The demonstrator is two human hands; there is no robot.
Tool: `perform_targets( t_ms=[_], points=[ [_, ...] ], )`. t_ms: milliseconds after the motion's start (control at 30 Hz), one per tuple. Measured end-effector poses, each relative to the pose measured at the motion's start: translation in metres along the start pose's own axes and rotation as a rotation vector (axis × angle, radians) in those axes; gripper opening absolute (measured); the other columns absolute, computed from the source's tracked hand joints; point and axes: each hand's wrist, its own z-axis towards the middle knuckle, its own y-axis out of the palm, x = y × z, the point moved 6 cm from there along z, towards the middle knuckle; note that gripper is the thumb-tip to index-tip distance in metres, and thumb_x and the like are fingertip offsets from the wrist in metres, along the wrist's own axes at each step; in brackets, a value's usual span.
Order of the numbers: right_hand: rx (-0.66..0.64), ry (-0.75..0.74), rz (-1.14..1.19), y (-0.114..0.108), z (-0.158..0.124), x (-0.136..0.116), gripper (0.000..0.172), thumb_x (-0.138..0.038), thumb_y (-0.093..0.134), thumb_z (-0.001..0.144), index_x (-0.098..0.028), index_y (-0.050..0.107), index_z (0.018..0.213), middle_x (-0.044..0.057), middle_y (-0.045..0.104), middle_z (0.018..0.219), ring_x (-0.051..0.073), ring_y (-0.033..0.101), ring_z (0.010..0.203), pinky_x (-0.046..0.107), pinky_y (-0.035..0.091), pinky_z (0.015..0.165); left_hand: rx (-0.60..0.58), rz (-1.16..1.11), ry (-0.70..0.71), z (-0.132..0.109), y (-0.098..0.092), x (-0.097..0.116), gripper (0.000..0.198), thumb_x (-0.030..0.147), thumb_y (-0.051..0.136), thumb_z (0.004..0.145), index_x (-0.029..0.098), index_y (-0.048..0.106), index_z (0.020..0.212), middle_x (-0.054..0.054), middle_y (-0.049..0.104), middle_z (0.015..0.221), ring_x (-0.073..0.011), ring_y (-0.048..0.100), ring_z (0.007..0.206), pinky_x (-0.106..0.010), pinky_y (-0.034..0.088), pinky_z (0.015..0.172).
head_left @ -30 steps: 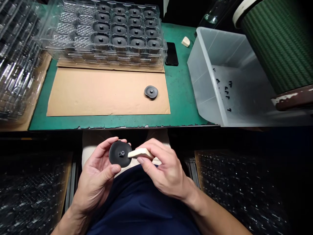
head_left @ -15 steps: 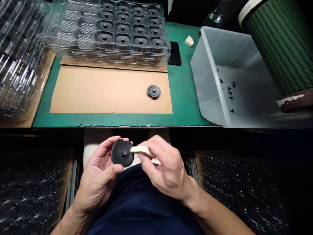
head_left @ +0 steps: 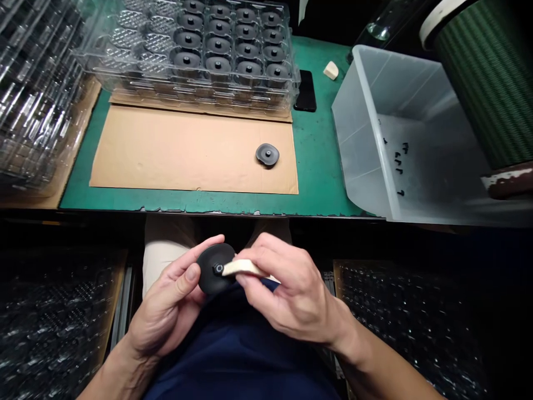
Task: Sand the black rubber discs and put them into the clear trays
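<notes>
My left hand (head_left: 172, 300) is closed on the edge of a round black dished part (head_left: 211, 282) with a short hollow post at its centre. Between the thumb and fingers of my right hand (head_left: 287, 289) is a cream-coloured wedge-shaped block (head_left: 245, 268), perhaps a sponge or eraser. Its narrow tip lies against or just over the dish beside the post; I cannot tell if it touches. Both hands are over my lap, below the bench edge. A similar black dished part (head_left: 267, 155) lies on the cardboard sheet (head_left: 179, 155).
Clear plastic trays (head_left: 120, 78), partly filled with black dished parts, stand behind the cardboard. A black phone (head_left: 306, 91) and another cream block (head_left: 331, 70) lie to their right. A translucent bin (head_left: 362, 144) holds several small black pieces. More clear trays (head_left: 37, 111) are stacked at left.
The block's tip has moved from the dish's right rim to beside the central post. My left thumb has shifted from the lower edge to the left edge, and the dish is turned slightly.
</notes>
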Motion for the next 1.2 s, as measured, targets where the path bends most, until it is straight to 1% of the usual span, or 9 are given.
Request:
perform_targets(
  t_ms=[67,167,333,433,633,767,933,1100,1200],
  points=[
    [0.037,0.003,-0.086,-0.002,0.000,-0.001,0.018,-0.015,0.058,0.096,-0.017,0.071,0.108,0.005,0.062,0.091,0.016,0.055,0.077,0.032,0.045,0.070,-0.012,-0.017,-0.006,0.003,-0.002,-0.001,0.035,0.033,0.074,0.092,0.023,0.077,0.126,-0.007,0.079,0.120,-0.0187,0.074,0.103,-0.022,0.058,0.092],
    [-0.034,-0.007,-0.046,0.004,-0.001,-0.002,0.015,-0.016,0.058,0.096,-0.017,0.070,0.104,0.003,0.059,0.085,0.014,0.051,0.071,0.031,0.043,0.067,0.022,-0.026,-0.004,0.006,-0.007,-0.002,0.034,0.033,0.072,0.094,0.022,0.077,0.126,-0.007,0.080,0.116,-0.0165,0.073,0.099,-0.020,0.058,0.089],
    [0.007,0.044,-0.086,0.002,-0.002,0.000,0.013,-0.018,0.059,0.097,-0.019,0.069,0.105,0.004,0.060,0.088,0.016,0.052,0.073,0.032,0.043,0.068,-0.018,-0.022,-0.045,0.008,-0.005,-0.002,0.035,0.038,0.068,0.096,0.020,0.077,0.124,-0.009,0.081,0.111,-0.0201,0.075,0.092,-0.027,0.061,0.087],
    [-0.099,0.027,-0.024,0.007,-0.002,-0.001,0.012,-0.018,0.059,0.096,-0.019,0.069,0.102,0.002,0.057,0.081,0.015,0.050,0.069,0.032,0.043,0.065,0.004,-0.042,-0.027,0.007,-0.007,-0.001,0.033,0.036,0.066,0.097,0.020,0.078,0.124,-0.008,0.081,0.108,-0.0182,0.074,0.094,-0.023,0.060,0.087],
    [0.014,-0.033,-0.183,0.001,0.001,-0.003,0.024,-0.017,0.058,0.097,-0.021,0.069,0.118,0.006,0.064,0.096,0.019,0.058,0.080,0.035,0.047,0.074,-0.173,-0.010,-0.095,0.006,-0.001,-0.007,0.037,0.039,0.060,0.100,0.018,0.077,0.125,-0.011,0.079,0.109,-0.0239,0.075,0.085,-0.036,0.064,0.079],
    [-0.045,0.054,-0.170,0.004,0.000,-0.002,0.011,-0.020,0.058,0.097,-0.020,0.069,0.097,0.003,0.059,0.083,0.016,0.052,0.068,0.034,0.043,0.065,-0.097,0.004,-0.060,0.008,-0.006,-0.004,0.038,0.040,0.058,0.101,0.020,0.075,0.129,-0.009,0.080,0.104,-0.0214,0.075,0.083,-0.032,0.062,0.083],
    [-0.048,-0.107,-0.216,0.004,0.003,-0.013,0.026,-0.019,0.058,0.098,-0.021,0.067,0.122,0.006,0.067,0.098,0.019,0.059,0.082,0.037,0.047,0.074,-0.275,0.095,-0.142,0.004,0.002,-0.010,0.040,0.039,0.054,0.103,0.015,0.077,0.126,-0.013,0.079,0.094,-0.0228,0.073,0.074,-0.036,0.063,0.074],
    [-0.017,-0.013,-0.225,0.002,0.002,-0.006,0.013,-0.019,0.058,0.097,-0.019,0.070,0.104,0.005,0.063,0.087,0.018,0.055,0.073,0.036,0.045,0.068,-0.144,0.048,-0.066,0.006,-0.009,0.000,0.041,0.044,0.059,0.101,0.021,0.074,0.132,-0.011,0.080,0.105,-0.0232,0.077,0.081,-0.034,0.062,0.082],
    [-0.036,-0.044,-0.238,0.005,0.003,-0.008,0.020,-0.016,0.058,0.097,-0.020,0.069,0.113,0.006,0.065,0.091,0.019,0.056,0.076,0.037,0.045,0.071,-0.223,0.099,-0.102,0.007,-0.002,-0.003,0.043,0.045,0.062,0.099,0.016,0.076,0.128,-0.013,0.080,0.099,-0.0225,0.075,0.075,-0.033,0.062,0.076]
  ],
)
